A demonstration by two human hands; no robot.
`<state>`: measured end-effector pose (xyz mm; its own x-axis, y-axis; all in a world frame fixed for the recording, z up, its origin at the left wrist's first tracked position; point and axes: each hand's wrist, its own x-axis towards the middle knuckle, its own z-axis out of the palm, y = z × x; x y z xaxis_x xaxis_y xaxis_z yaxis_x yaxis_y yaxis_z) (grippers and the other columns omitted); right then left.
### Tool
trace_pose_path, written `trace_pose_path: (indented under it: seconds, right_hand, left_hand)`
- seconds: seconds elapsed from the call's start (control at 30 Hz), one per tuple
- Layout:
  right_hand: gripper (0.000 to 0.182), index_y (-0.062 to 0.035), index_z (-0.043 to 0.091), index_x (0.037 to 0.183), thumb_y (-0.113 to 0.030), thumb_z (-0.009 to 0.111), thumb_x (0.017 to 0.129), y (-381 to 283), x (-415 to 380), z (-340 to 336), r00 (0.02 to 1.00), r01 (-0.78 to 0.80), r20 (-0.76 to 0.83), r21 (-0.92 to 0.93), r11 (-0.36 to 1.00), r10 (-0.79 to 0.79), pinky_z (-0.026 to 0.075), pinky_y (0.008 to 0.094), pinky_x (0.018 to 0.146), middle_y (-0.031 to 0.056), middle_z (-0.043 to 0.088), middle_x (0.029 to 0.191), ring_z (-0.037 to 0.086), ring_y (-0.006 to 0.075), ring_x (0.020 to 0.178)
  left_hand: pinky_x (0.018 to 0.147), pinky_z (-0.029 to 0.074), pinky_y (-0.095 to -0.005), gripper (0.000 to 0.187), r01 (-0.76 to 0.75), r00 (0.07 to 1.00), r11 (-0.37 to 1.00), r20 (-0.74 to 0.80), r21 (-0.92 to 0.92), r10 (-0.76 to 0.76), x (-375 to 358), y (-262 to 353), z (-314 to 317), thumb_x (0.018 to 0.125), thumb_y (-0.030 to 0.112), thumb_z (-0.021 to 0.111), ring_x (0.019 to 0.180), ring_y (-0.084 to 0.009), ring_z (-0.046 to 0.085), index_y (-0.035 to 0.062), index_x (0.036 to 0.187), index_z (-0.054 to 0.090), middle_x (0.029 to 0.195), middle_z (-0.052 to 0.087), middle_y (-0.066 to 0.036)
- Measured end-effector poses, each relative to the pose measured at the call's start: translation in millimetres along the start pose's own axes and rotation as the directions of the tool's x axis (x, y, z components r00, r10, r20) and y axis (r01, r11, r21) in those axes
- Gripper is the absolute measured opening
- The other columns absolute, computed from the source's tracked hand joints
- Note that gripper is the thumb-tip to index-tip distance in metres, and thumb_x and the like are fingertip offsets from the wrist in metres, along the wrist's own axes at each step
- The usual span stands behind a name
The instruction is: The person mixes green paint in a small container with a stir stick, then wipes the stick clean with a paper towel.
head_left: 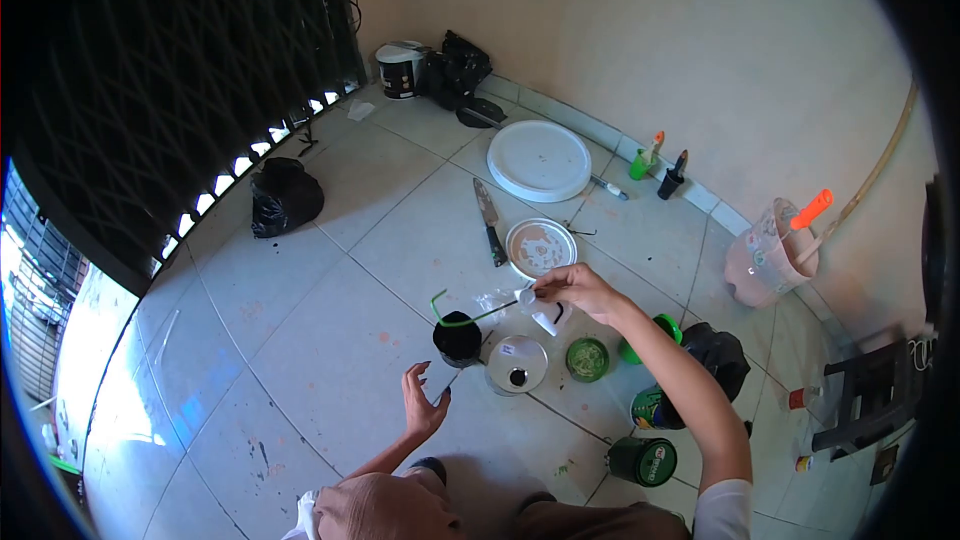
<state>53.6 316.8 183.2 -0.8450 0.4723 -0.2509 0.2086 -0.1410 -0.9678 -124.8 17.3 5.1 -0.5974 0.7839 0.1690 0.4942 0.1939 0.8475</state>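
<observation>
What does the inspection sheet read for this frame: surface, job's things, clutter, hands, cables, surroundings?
Surface: tiled floor, stained.
Job's things: small white bottle in right hand; black pot with green stem beneath; white lid, green lid.
Clutter: knife, plate, big white lid, black bag, green tins.
Hands: left hand open, holding nothing.
Cables: nothing seen.
Surroundings: wall, metal gate.

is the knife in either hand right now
No, the knife lies on the floor tiles beside the round plate, apart from both the left hand and the right hand.
</observation>
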Motion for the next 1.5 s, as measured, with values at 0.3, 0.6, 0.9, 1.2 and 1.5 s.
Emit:
trace_pose_path:
  seconds: [0.3,0.6,0.9,1.2,1.5]
  right_hand:
    - [0.018,-0.0006,0.074,0.1,0.0,0.071,0.082,30,43,-24,0.994,-0.096,0.028,-0.251,0.963,0.106,0.051,0.0218,0.077,0.0048,0.073,0.092,0.066,0.0085,0.083]
    - [0.018,-0.0001,0.074,0.1,0.0,0.071,0.082,43,60,-33,0.992,-0.102,0.032,-0.328,0.939,0.119,0.051,0.0216,0.077,0.0055,0.073,0.093,0.066,0.0091,0.083]
    - [0.016,0.0005,0.072,0.099,-0.002,0.07,0.083,-22,-61,-62,0.996,0.031,-0.074,-0.178,0.984,-0.044,0.052,0.0251,0.081,0.0046,0.072,0.092,0.065,0.0103,0.085]
    - [0.013,0.0037,0.073,0.087,-0.001,0.07,0.075,30,-500,-13,0.433,-0.463,-0.87,0.009,0.886,0.235,0.053,0.0277,0.065,0.0086,0.071,0.08,0.066,0.0129,0.072]
    - [0.01,-0.002,0.076,0.085,-0.004,0.072,0.076,107,-595,113,0.172,-0.689,-0.943,0.092,0.719,0.285,0.053,0.0261,0.063,0.0087,0.072,0.073,0.066,0.0124,0.064]
  left_hand:
    - [0.095,0.047,-0.0419,0.063,0.081,0.997,0.995,0.017,-0.065,-0.08,-4,-4,-14,0.071,0.001,0.071,0.122,-0.0324,0.045,0.0056,0.128,0.044,0.129,0.044,-0.015]
    - [0.094,0.048,-0.0409,0.063,0.065,0.996,0.996,0.061,-0.061,-0.062,-5,2,-10,0.073,0.003,0.072,0.123,-0.0286,0.047,0.0058,0.129,0.043,0.128,0.046,-0.013]
    - [0.092,0.047,-0.0392,0.065,0.039,0.999,0.994,0.023,-0.103,-0.037,-1,-7,-9,0.07,-0.002,0.072,0.12,-0.0302,0.047,0.0052,0.129,0.045,0.127,0.047,-0.015]
    - [0.094,0.044,-0.0378,0.066,-0.002,0.999,0.992,0.048,-0.129,0.008,37,-44,-11,0.074,-0.007,0.07,0.122,-0.0239,0.047,0.0078,0.133,0.046,0.131,0.048,-0.009]
    - [0.1,0.041,-0.0465,0.062,0.061,0.997,0.989,0.055,-0.137,-0.053,55,-21,-10,0.081,0.002,0.066,0.127,-0.0282,0.044,0.0115,0.138,0.042,0.137,0.045,-0.012]
